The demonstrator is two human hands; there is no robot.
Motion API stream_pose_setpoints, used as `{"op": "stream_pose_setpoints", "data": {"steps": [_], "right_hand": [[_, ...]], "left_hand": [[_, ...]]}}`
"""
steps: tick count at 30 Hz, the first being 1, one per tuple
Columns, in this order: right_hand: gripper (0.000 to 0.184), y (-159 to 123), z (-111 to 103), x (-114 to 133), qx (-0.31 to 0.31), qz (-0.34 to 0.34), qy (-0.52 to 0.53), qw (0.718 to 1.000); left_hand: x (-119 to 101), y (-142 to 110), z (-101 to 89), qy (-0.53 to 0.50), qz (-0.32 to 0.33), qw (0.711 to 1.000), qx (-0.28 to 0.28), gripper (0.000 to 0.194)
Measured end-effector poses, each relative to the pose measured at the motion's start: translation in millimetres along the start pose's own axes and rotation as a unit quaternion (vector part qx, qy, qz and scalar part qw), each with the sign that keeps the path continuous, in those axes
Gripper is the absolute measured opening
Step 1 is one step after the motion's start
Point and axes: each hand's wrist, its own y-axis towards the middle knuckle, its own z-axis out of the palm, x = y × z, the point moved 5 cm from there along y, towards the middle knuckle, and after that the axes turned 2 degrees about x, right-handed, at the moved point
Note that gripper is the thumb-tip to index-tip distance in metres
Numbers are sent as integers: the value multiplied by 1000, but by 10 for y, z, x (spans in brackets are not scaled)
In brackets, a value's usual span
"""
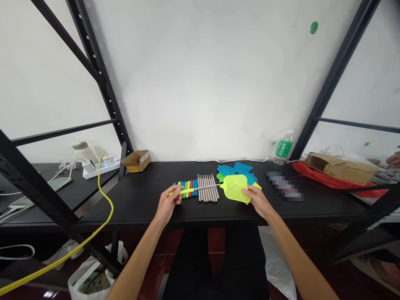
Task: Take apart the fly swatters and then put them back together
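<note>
A yellow-green fly swatter (236, 187) is held level over the front of the black table. My left hand (171, 199) is closed on its handle, and my right hand (254, 198) pinches the far edge of its perforated head. A thin metal rod joins handle and head. Under the rod lies a row of metal rods (207, 192). Left of them is a row of coloured handles (190, 193) in blue, red, green and yellow, partly covered by the held handle. Behind the swatter's head is a pile of loose swatter heads (239, 168), mostly blue, with some green.
A small open cardboard box (136, 161) stands at the back left, beside a white power strip (101, 168). A water bottle (284, 148) is at the back right, near a brown package (340, 167) on red plastic. A yellow cable (108, 200) crosses the left side. Another person's hand shows at the right edge.
</note>
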Motion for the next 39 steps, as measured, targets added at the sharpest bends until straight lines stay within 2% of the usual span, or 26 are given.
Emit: {"op": "stream_pose_setpoints", "data": {"steps": [21,39], "right_hand": [[48,3,5,-7,-8,-11,2,1000],[42,-4,20,12,-11,-9,1,1000]], "left_hand": [[-36,-27,24,19,0,1000,1,28],[-38,-30,17,6,6,1000,-5,27]]}}
